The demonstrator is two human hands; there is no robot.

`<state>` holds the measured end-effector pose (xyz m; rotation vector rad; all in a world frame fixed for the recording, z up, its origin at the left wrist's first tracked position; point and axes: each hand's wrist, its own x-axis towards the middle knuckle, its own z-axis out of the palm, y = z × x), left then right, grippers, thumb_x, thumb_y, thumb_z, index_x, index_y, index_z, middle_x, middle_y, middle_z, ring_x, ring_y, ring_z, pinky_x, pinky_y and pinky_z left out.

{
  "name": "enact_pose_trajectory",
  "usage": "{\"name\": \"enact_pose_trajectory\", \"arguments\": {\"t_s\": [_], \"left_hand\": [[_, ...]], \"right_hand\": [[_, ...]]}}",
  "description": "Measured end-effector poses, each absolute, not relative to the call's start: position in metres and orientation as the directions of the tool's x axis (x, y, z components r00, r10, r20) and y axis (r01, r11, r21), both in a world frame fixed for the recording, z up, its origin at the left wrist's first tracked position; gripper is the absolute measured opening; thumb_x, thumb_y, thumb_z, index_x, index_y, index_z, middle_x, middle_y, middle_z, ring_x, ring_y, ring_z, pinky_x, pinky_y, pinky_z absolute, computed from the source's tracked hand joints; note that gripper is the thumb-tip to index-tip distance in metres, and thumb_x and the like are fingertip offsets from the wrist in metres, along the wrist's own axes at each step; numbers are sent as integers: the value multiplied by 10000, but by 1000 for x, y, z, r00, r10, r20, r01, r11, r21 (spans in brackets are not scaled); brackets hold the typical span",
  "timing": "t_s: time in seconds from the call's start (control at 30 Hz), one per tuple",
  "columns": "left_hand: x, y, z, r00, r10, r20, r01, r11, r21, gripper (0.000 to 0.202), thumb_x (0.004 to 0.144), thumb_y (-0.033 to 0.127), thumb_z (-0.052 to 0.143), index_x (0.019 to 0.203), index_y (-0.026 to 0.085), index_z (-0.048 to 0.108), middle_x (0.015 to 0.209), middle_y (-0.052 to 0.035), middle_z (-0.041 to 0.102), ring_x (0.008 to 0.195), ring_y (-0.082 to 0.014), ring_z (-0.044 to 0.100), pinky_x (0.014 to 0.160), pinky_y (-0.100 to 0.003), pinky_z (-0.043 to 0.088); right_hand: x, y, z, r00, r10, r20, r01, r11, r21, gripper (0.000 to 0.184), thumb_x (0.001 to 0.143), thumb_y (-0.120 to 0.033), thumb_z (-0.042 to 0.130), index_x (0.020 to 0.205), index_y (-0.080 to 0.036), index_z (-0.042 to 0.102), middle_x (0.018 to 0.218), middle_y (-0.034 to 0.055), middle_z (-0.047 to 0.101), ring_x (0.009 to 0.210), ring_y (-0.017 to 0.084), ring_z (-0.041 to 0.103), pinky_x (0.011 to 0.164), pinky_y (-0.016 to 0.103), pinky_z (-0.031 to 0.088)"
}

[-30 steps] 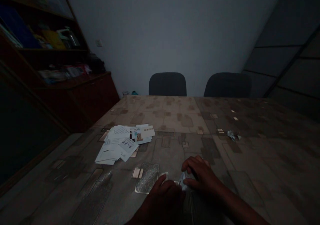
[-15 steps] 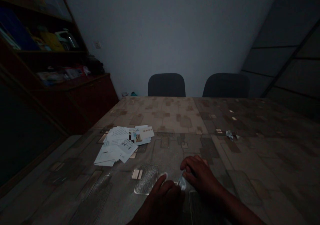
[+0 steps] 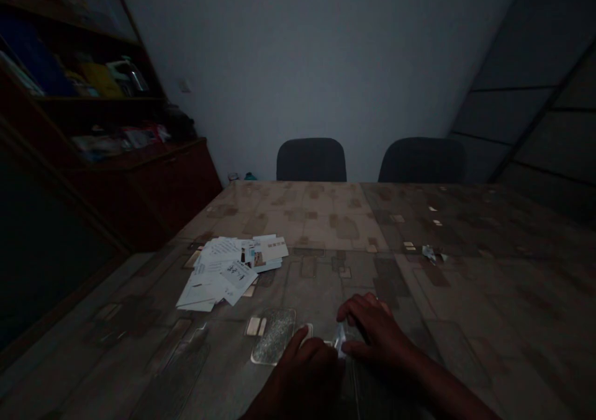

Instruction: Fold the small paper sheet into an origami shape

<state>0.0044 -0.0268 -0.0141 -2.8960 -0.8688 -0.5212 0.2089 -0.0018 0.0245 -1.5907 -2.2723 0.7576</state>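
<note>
My left hand (image 3: 310,364) is at the near edge of the view, low over the patterned tablecloth (image 3: 326,283), with its fingers curled. Facing it, my right hand (image 3: 372,327) has thumb and fingers bent in a pinch. Between the two is a small pale, shiny, crumpled piece (image 3: 341,340), perhaps thin plastic or paper; dim light hides its kind. Both hands grip it, and their fingers cover much of it. Left of the hands and farther off lies a loose pile of white printed cards or papers (image 3: 218,274), overlapping each other.
Farther right on the cloth lies a crumpled scrap (image 3: 429,254). Two dark chairs (image 3: 311,159) stand behind the table's far edge, against the wall. A dark wooden cabinet (image 3: 172,184) with filled shelves is on the left. The room is dim.
My right hand's thumb has shifted slightly down, and the pale piece between my hands shows narrower and more upright. The cards and the scrap lie as before.
</note>
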Motion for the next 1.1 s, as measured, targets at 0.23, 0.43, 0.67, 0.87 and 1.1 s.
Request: {"name": "enact_pose_trajectory", "arguments": {"t_s": [0.23, 0.43, 0.67, 0.87, 1.1], "left_hand": [[-4, -27, -18, 711, 558, 428, 524, -826, 206, 188, 881, 77, 527, 986, 231, 504, 897, 41, 650, 815, -126, 617, 1036, -347, 396], [-3, -27, -17, 685, 580, 442, 527, -812, 250, 169, 888, 67, 484, 916, 230, 516, 863, 47, 654, 802, -119, 641, 1044, -356, 399], [-1, -27, -19, 688, 529, 497, 526, -835, 160, 168, 913, 80, 447, 939, 231, 515, 816, 51, 620, 762, -117, 615, 1044, -350, 389], [-2, -25, -22, 722, 514, 464, 528, -842, 110, 105, 909, 121, 505, 905, 226, 499, 815, 61, 622, 772, -114, 615, 1068, -341, 356], [-8, -25, -11, 706, 564, 427, 519, -823, 230, 102, 906, 127, 517, 893, 228, 507, 792, 87, 633, 747, -86, 622, 1131, -363, 281]], "right_hand": [[209, -1, 30, -358, 930, -81, 794, 257, -551, 264, 710, -103, 582, 938, -232, 608, 903, 2, 610, 935, 215, 515, 830, 357, 322], [214, -2, 28, -458, 889, -14, 740, 373, -560, 296, 795, -177, 563, 1074, -258, 622, 989, 25, 622, 986, 242, 505, 866, 392, 332], [206, -3, 29, -434, 901, -14, 732, 343, -589, 255, 793, -252, 640, 1047, -234, 634, 1002, 37, 621, 993, 251, 499, 890, 408, 323], [206, 1, 27, -423, 906, -22, 749, 336, -571, 267, 725, -119, 639, 959, -247, 634, 976, 10, 626, 986, 233, 505, 883, 382, 318], [209, 2, 30, -481, 876, -39, 747, 387, -540, 279, 754, -124, 626, 1001, -254, 622, 1012, 17, 612, 1006, 232, 499, 886, 380, 316]]}}
